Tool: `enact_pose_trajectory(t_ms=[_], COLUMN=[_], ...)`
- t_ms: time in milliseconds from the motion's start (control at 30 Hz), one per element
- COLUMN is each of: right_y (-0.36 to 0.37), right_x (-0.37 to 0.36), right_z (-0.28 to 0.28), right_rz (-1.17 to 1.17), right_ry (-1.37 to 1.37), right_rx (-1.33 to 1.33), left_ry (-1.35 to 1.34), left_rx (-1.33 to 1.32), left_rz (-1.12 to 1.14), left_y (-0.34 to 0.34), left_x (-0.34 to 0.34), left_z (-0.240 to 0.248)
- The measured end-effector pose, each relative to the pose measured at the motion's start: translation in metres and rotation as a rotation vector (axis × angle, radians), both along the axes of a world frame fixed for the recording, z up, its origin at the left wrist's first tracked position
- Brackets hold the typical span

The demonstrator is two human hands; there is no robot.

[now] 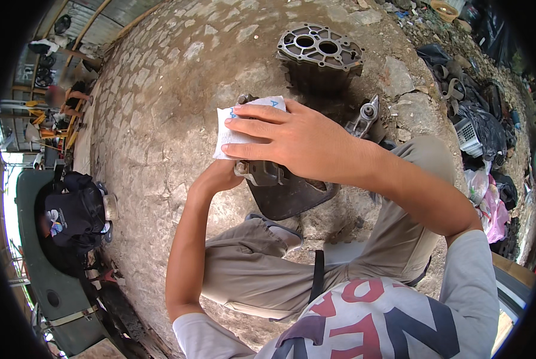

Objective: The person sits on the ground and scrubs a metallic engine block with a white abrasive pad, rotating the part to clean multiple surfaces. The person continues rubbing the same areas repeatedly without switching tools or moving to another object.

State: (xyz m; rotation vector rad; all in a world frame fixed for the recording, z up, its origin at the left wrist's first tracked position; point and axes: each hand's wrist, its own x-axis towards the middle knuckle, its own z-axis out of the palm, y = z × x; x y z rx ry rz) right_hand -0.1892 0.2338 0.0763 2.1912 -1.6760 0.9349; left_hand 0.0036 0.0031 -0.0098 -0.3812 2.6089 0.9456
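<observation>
A metal engine part [268, 172] is held above the ground in front of my knees. My left hand [219, 175] supports it from the lower left, its fingers hidden behind the part. Over the top lies a white sheet with blue print [226, 136], which looks like the back of sandpaper. My right hand [280, 133] presses this sheet onto the part, fingers stretched across it and slightly apart; the thumb is out of sight. Just below the part is a dark, flat, curved piece [292, 200].
Beyond my hands stands an engine casing [322, 57] with round openings. A smaller metal piece [364, 119] lies by my right knee. Black bags and scrap [483, 125] line the right side. At left, a person in dark clothes [76, 209] is by a green vehicle panel [64, 299].
</observation>
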Motion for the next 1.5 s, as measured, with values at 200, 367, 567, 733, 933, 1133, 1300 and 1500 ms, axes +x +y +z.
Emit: enact_pose_trajectory(t_ms=[200, 367, 567, 733, 933, 1133, 1300, 1500], right_y=[0.003, 0.007, 0.01, 0.012, 0.013, 0.011, 0.008, 0.003], right_x=[-0.004, 0.001, 0.004, -0.001, 0.001, 0.0, 0.002, 0.0], right_z=[-0.002, 0.005, 0.012, 0.012, 0.021, 0.024, 0.021, 0.019], right_rz=[0.029, 0.007, -0.007, -0.002, -0.005, -0.01, -0.02, -0.032], right_ry=[0.0, -0.014, -0.025, -0.026, 0.001, 0.011, 0.062, 0.113], right_rx=[0.04, 0.074, 0.124, 0.169, 0.213, 0.215, 0.194, 0.169], left_ry=[-0.008, -0.09, 0.003, 0.12, 0.041, 0.222, 0.701, 0.545], left_rx=[0.045, 0.037, 0.102, 0.073, 0.057, -0.001, 0.278, 0.37], left_rz=[0.003, 0.022, 0.077, 0.017, 0.018, 0.096, 0.434, 0.353], left_y=[0.014, 0.027, 0.034, 0.037, 0.023, 0.014, 0.013, 0.06], left_x=[-0.011, -0.02, -0.018, -0.015, -0.01, -0.009, -0.018, -0.025], left_z=[0.02, 0.046, 0.058, 0.056, 0.039, 0.05, 0.08, 0.123])
